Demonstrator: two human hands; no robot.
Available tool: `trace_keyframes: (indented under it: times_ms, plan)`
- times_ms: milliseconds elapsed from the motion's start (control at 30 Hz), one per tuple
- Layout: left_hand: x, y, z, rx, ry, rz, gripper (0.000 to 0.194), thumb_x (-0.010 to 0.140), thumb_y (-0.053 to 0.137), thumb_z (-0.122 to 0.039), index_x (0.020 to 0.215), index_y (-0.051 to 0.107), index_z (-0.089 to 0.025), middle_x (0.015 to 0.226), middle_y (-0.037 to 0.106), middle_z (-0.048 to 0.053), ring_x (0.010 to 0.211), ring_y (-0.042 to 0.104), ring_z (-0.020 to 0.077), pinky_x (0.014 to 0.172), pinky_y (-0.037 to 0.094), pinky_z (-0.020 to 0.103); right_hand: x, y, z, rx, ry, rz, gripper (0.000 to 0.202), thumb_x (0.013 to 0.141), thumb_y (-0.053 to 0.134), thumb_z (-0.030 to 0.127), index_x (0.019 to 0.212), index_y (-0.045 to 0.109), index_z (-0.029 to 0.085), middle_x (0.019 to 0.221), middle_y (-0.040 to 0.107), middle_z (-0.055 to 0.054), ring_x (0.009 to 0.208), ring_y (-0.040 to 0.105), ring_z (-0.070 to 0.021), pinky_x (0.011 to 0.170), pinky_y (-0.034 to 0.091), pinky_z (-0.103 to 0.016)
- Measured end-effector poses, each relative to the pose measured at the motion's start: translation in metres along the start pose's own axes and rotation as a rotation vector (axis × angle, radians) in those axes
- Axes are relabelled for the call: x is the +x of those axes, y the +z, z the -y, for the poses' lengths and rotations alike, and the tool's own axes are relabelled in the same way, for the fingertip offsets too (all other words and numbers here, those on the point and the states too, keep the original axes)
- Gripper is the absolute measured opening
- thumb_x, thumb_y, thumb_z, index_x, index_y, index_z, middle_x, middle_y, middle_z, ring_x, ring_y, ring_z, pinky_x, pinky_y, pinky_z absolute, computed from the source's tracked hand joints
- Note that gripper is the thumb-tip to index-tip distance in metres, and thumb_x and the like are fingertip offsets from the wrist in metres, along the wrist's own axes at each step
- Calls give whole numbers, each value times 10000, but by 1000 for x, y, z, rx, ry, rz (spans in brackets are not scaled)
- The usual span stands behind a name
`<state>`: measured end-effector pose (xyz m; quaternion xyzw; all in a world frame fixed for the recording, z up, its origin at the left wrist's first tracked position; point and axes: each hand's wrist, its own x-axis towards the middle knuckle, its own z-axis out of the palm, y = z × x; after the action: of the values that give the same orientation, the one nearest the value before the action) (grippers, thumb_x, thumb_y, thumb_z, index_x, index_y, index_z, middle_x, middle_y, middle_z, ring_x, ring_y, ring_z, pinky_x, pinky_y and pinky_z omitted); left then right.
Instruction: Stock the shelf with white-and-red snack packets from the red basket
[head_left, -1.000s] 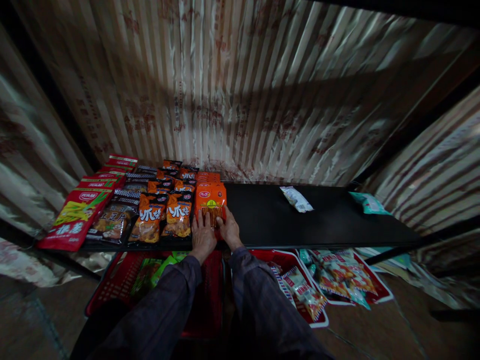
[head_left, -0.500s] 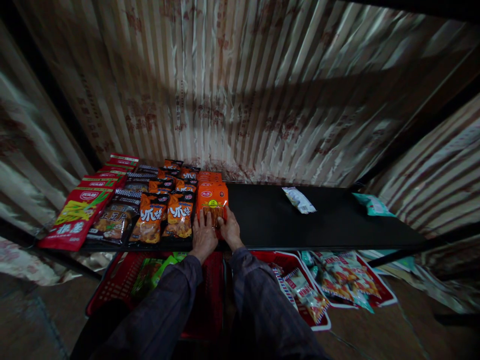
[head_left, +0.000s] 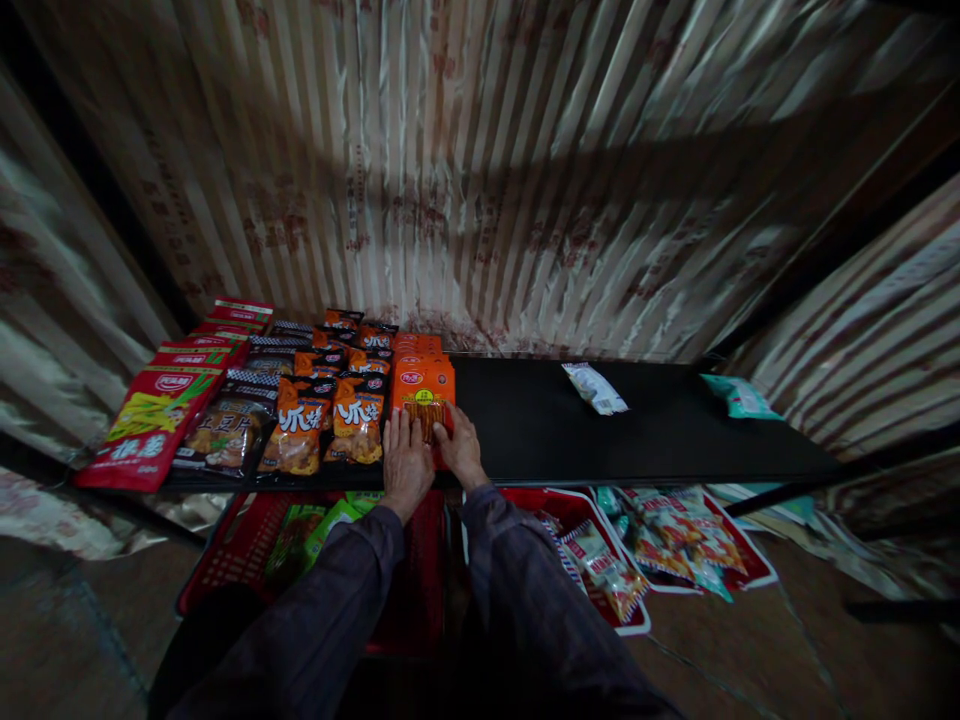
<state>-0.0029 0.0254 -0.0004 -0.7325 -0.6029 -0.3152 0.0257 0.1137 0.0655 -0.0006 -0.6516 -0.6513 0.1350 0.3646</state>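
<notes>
You are resting your left hand (head_left: 409,468), fingers extended, on the front of the orange packet (head_left: 424,388), which is sitting on the black shelf (head_left: 532,425). Your half-curled right hand (head_left: 462,450) is touching its right side; any grip there cannot be told.

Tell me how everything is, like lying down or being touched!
Left hand: on orange pack
Right hand: touching orange pack's right side
Orange pack: touched by both hands
Red bags: overlapping
Brown bags: overlapping
Black-orange bags: overlapping
White pack: lying on shelf
Teal pack: lying on shelf
Left basket: holding green packs
Middle basket: holding snacks
Right basket: holding snacks
</notes>
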Motion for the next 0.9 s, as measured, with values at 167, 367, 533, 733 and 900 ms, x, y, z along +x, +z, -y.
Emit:
trace_keyframes:
  times_ms: [167, 367, 533, 733, 900]
  plan:
    - [-8, -3, 5, -22, 35, 39, 433, 883, 335, -215, 1258, 475, -50, 1433, 351, 195, 1391, 156, 260, 1118, 206, 491, -7, -8, 2, 18, 41, 23, 535, 833, 495, 306, 1333, 429, 128, 1407, 405, -150, 1316, 350, -245, 1061, 323, -384]
    - [-27, -14, 2, -64, 17, 61, 440, 892, 306, -219, 1289, 444, -89, 1439, 352, 169, 1397, 131, 256, 1100, 238, 507, -16, -16, 3, 39, -29, 10, 535, 794, 510, 209, 1323, 444, 168, 1452, 353, -106, 1343, 313, -214, 1087, 298, -377]
    - [-37, -18, 0, -70, 10, 123, 469, 874, 326, -213, 1303, 414, -45, 1428, 364, 184, 1385, 175, 270, 1106, 251, 476, -14, -17, 3, 66, -35, 71, 525, 767, 491, 128, 1291, 483, 169, 1416, 416, -87, 1296, 399, -179, 1082, 317, -327]
    - [-39, -15, 2, -87, 18, 124, 508, 847, 341, -183, 1324, 366, -10, 1427, 352, 209, 1380, 188, 281, 1100, 259, 489, -9, -18, 1, 51, -43, 89, 515, 768, 495, 137, 1282, 486, 132, 1407, 426, -110, 1295, 402, -180, 1082, 316, -317]
    - [-26, -16, 1, -105, -2, 98, 497, 851, 333, -198, 1302, 387, 3, 1445, 301, 236, 1389, 139, 290, 1099, 242, 505, -11, -13, 0, 52, -11, 36, 513, 807, 482, 217, 1315, 447, 156, 1433, 389, -106, 1322, 359, -188, 1077, 322, -350]
